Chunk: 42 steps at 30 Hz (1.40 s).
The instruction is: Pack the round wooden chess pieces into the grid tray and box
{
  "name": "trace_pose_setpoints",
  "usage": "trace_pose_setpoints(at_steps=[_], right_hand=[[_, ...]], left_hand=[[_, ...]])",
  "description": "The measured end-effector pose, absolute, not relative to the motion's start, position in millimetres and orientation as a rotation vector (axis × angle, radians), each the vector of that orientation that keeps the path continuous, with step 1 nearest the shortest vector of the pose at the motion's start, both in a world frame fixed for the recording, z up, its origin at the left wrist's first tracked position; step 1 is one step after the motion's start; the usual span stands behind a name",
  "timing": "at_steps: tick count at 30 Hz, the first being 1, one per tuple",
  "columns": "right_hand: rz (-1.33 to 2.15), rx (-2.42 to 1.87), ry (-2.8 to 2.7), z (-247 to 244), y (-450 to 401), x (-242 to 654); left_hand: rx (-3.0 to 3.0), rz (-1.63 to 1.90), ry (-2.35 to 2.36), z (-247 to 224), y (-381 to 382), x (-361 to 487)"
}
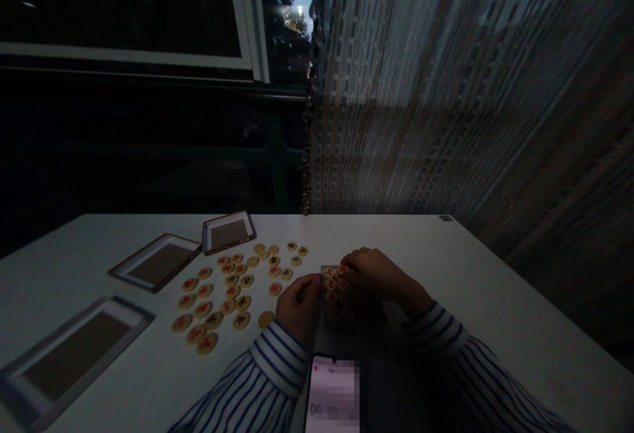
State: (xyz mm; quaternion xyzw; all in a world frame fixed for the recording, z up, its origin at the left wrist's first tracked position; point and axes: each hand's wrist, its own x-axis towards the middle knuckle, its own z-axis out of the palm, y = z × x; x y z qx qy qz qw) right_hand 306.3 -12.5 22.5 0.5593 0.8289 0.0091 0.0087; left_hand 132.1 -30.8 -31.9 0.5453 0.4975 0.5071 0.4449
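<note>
Round wooden Chinese chess pieces with red characters stand in rows inside a small box (333, 319) in front of me. My right hand (379, 276) reaches over the box from the right, its fingertips closed on a red-lettered chess piece (343, 268) in the back row. At the box's left edge is my left hand (300, 304), thumb and fingers pinched together; what lies between them, if anything, is hidden. Left of that hand, loose chess pieces (228, 305) with red or black characters are spread over the table, some of them blank side up.
Three shallow framed trays (154, 263) lie along the left side of the white table (495, 314). A lit phone (331, 393) is at the near edge between my forearms. Behind the table hang a beaded curtain (396, 123) and a window frame (252, 24). The room is dim.
</note>
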Motion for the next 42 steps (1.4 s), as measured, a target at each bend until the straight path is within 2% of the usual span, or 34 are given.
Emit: trace_pose_setpoints(at_steps=[42], right_hand=[[0.084, 1.721, 2.546, 27, -15, 303]], left_hand=[[1.281, 1.3, 1.216, -22, -35, 135]])
